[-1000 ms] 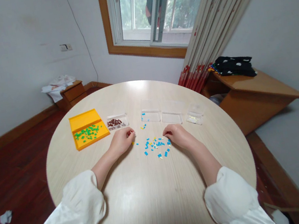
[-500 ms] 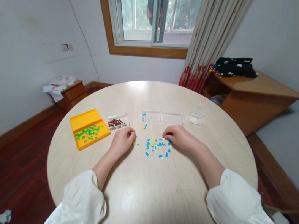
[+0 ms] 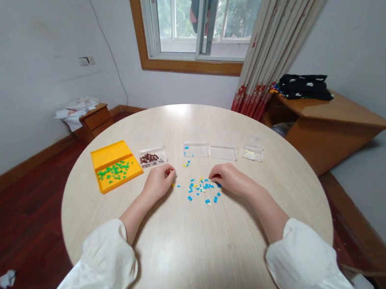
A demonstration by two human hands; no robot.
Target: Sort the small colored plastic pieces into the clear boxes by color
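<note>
Small blue, yellow and pale building bricks (image 3: 205, 186) lie scattered over the middle of the table. At the right edge of this scatter is my right hand (image 3: 229, 177), with thumb and fingertips pinched together low over the bricks. Something small and pale shows at those fingertips, too small to make out. To the left of the scatter, my left hand (image 3: 159, 180) rests near the tabletop, fingers closed in a pinch. What it holds is mostly hidden. A yellow brick (image 3: 173, 185) lies just under its fingertips.
On the round table (image 3: 184, 265), a yellow case (image 3: 110, 151) holds green pieces. Clear boxes stand in a row: one with brown pieces (image 3: 149, 158), one with a few blue bricks (image 3: 196, 150), a third box (image 3: 223, 153), and one with pale pieces (image 3: 252, 155).
My right hand has shifted slightly left and down, its fingertips closer to the scattered bricks. My left hand has hardly moved and stays pinched.
</note>
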